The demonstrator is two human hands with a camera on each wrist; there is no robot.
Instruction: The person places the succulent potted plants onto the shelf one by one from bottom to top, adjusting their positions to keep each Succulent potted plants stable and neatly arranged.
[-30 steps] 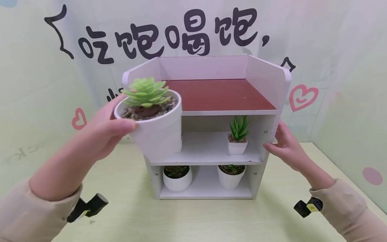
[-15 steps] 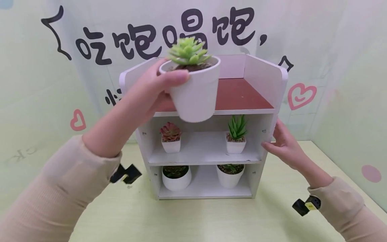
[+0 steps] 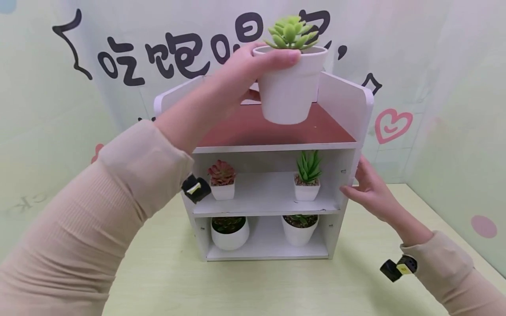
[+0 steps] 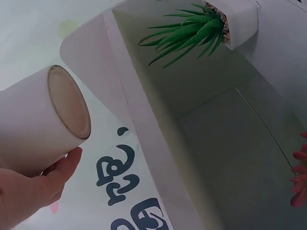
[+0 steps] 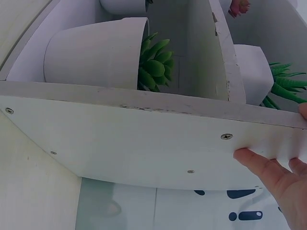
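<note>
My left hand (image 3: 245,72) holds a white plant pot (image 3: 290,94) with a light green succulent (image 3: 291,33) by its rim, thumb at the front. The pot is upright, raised over the red-brown top of the white shelf unit (image 3: 272,148). In the left wrist view the bare underside of the pot (image 4: 71,103) shows. Low at the shelf's right side, my right hand (image 3: 371,193) grips the side panel (image 5: 144,143); the thumb lies over its front edge, the fingertips (image 5: 243,154) against its outer face.
The middle shelf bears a red succulent (image 3: 222,173) and a spiky green plant (image 3: 308,169) in small square pots. Two rounder white pots, one left (image 3: 230,237) and one right (image 3: 299,232), stand below. Raised side walls (image 3: 344,98) flank the top. A pale wooden table (image 3: 253,285) lies beneath.
My left hand has carried the potted succulent up and rightward, from before the shelf's left side to over its top, uncovering the red succulent. My right hand stays on the side panel.
</note>
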